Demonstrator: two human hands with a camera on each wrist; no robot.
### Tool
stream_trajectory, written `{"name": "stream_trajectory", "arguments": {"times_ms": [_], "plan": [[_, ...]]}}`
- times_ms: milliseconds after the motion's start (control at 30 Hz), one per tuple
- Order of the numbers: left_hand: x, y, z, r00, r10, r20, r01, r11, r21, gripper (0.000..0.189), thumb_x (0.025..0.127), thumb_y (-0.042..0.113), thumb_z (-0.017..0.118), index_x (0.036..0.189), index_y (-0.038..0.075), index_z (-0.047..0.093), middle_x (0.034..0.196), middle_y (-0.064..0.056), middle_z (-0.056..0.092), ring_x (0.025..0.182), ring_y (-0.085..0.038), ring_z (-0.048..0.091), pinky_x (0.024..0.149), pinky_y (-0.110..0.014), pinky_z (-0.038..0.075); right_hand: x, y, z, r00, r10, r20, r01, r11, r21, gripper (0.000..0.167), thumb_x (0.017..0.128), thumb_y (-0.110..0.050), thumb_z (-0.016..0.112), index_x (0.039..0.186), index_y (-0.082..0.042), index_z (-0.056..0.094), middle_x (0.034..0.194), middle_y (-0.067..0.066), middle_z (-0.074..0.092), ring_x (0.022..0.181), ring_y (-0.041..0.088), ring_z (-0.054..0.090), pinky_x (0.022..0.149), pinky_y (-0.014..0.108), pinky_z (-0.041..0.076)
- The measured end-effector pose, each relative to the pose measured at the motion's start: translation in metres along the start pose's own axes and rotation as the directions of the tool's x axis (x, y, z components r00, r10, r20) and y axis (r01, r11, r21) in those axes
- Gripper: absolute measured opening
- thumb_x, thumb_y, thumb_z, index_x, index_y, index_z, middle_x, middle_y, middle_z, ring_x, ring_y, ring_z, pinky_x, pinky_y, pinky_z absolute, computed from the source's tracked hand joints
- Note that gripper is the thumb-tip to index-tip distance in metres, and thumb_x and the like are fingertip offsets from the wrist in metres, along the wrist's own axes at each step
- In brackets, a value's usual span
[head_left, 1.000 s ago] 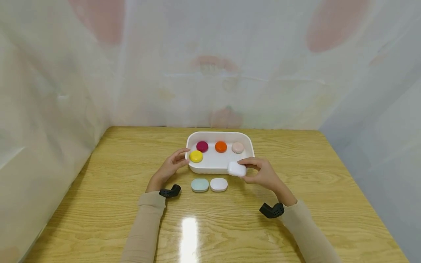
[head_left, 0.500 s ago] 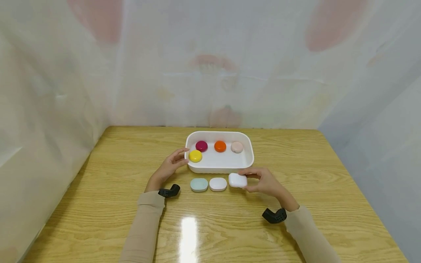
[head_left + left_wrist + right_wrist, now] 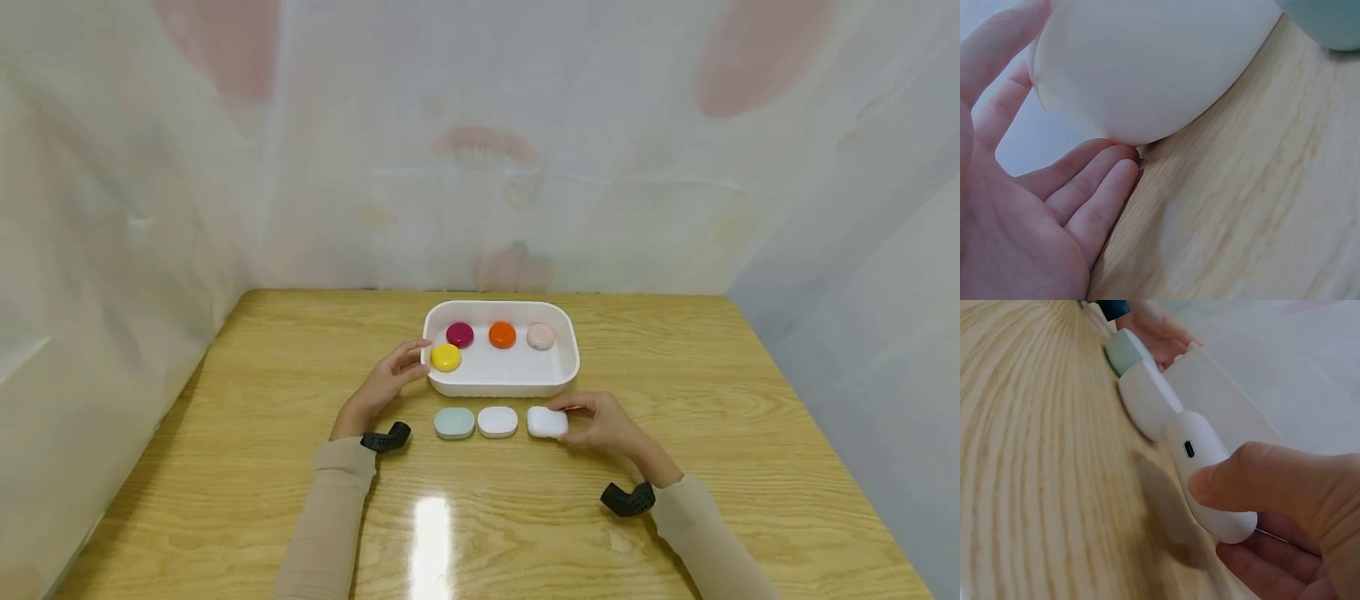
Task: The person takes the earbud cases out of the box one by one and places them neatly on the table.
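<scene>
My right hand (image 3: 603, 423) pinches a white earbud charging case (image 3: 547, 422) between thumb and fingers, in front of the white tray (image 3: 501, 389). In the right wrist view the charging port shows on this case (image 3: 1200, 462), and a shadow lies on the wood below it. To its left sit a pinkish-white oval case (image 3: 498, 422) and a pale green oval case (image 3: 454, 423), side by side. My left hand (image 3: 381, 385) rests its fairly straight fingers against the tray's left end. In the left wrist view those fingers (image 3: 1100, 203) touch the tray's outer wall (image 3: 1160, 62) low down.
Inside the tray lie round glossy cases: a yellow one (image 3: 446, 357), a dark magenta one (image 3: 460, 335), an orange one (image 3: 502, 335) and a pale pink one (image 3: 540, 336). The wooden table (image 3: 675, 358) backs onto a hanging printed curtain (image 3: 480, 208).
My right hand has brought the white earbud case from over the tray's front rim toward me, down beside the pinkish-white case, then slightly right. The left hand stays at the tray.
</scene>
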State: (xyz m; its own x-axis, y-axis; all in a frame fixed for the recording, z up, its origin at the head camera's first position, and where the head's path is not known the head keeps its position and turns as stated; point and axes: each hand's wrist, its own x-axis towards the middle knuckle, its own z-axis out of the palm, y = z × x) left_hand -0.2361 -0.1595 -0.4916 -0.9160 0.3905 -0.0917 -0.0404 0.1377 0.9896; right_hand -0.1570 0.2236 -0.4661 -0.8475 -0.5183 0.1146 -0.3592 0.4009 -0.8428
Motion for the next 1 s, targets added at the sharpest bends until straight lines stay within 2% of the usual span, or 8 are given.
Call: {"name": "stream_trajectory", "arguments": {"times_ms": [67, 233, 300, 533, 767, 867, 1000], "plan": [[0.0, -0.002, 0.0, 1.0, 0.001, 0.007, -0.001, 1.0, -0.001, 0.052, 0.096, 0.025, 0.06, 0.144, 0.019, 0.04, 0.15, -0.02, 0.039, 0.139, -0.037, 0.039, 0.117, -0.055, 0.029, 0.0, 0.001, 0.001, 1.0, 0.012, 0.005, -0.012, 1.0, -0.001, 0.041, 0.073, 0.0, 0.08, 0.112, 0.005, 0.067, 0.114, 0.025, 0.068, 0.104, 0.003, 0.063, 0.091, 0.035, 0.056], [0.0, -0.003, 0.001, 1.0, 0.028, 0.009, -0.028, 1.0, -0.003, 0.051, 0.097, 0.023, 0.059, 0.144, 0.018, 0.04, 0.151, -0.02, 0.039, 0.14, -0.037, 0.038, 0.116, -0.055, 0.031, 0.001, 0.0, 0.005, 1.0, 0.027, 0.006, -0.026, 0.999, -0.02, 0.041, 0.075, -0.002, 0.079, 0.113, 0.006, 0.066, 0.115, 0.026, 0.067, 0.106, 0.027, 0.066, 0.093, 0.04, 0.054], [0.001, -0.003, 0.0, 0.999, 0.031, 0.004, -0.031, 1.0, 0.001, 0.051, 0.096, 0.024, 0.059, 0.144, 0.017, 0.04, 0.15, -0.019, 0.04, 0.139, -0.037, 0.039, 0.116, -0.054, 0.032, 0.002, 0.0, 0.007, 1.0, 0.026, -0.005, -0.026, 0.999, -0.038, 0.04, 0.075, -0.003, 0.079, 0.113, 0.005, 0.066, 0.115, 0.024, 0.068, 0.107, 0.031, 0.065, 0.093, 0.041, 0.054], [0.001, -0.003, -0.002, 1.0, 0.009, 0.012, -0.009, 1.0, 0.016, 0.055, 0.095, 0.028, 0.06, 0.145, 0.018, 0.039, 0.151, -0.018, 0.04, 0.139, -0.035, 0.04, 0.116, -0.052, 0.033, 0.003, 0.003, 0.013, 0.999, 0.017, -0.027, -0.019, 0.998, -0.062, 0.04, 0.074, -0.002, 0.079, 0.112, 0.002, 0.067, 0.113, 0.021, 0.069, 0.107, 0.029, 0.065, 0.094, 0.022, 0.053], [0.001, -0.003, -0.004, 1.0, 0.002, 0.0, -0.002, 1.0, 0.014, 0.054, 0.095, 0.031, 0.061, 0.144, 0.021, 0.04, 0.151, -0.017, 0.04, 0.14, -0.036, 0.038, 0.117, -0.056, 0.029, 0.005, 0.005, 0.014, 0.999, -0.016, -0.031, 0.014, 0.998, -0.06, 0.041, 0.076, -0.003, 0.079, 0.115, 0.003, 0.066, 0.117, 0.022, 0.068, 0.11, 0.034, 0.064, 0.096, 0.035, 0.054], [0.001, -0.003, -0.004, 1.0, -0.008, 0.001, 0.008, 1.0, 0.006, 0.053, 0.095, 0.03, 0.061, 0.143, 0.022, 0.041, 0.151, -0.017, 0.04, 0.14, -0.036, 0.038, 0.118, -0.056, 0.028, 0.004, 0.005, 0.014, 0.999, -0.015, -0.029, 0.013, 0.998, -0.057, 0.043, 0.077, -0.005, 0.079, 0.117, 0.003, 0.066, 0.118, 0.022, 0.068, 0.112, 0.03, 0.064, 0.096, 0.03, 0.054], [0.001, -0.003, -0.003, 1.0, -0.012, 0.001, 0.012, 1.0, 0.01, 0.053, 0.095, 0.031, 0.061, 0.143, 0.023, 0.041, 0.151, -0.017, 0.04, 0.14, -0.036, 0.038, 0.118, -0.056, 0.028, 0.002, 0.005, 0.014, 0.999, -0.025, -0.041, 0.023, 0.998, -0.05, 0.045, 0.076, -0.005, 0.079, 0.118, 0.004, 0.065, 0.12, 0.024, 0.067, 0.111, 0.017, 0.065, 0.095, 0.025, 0.054]]}}
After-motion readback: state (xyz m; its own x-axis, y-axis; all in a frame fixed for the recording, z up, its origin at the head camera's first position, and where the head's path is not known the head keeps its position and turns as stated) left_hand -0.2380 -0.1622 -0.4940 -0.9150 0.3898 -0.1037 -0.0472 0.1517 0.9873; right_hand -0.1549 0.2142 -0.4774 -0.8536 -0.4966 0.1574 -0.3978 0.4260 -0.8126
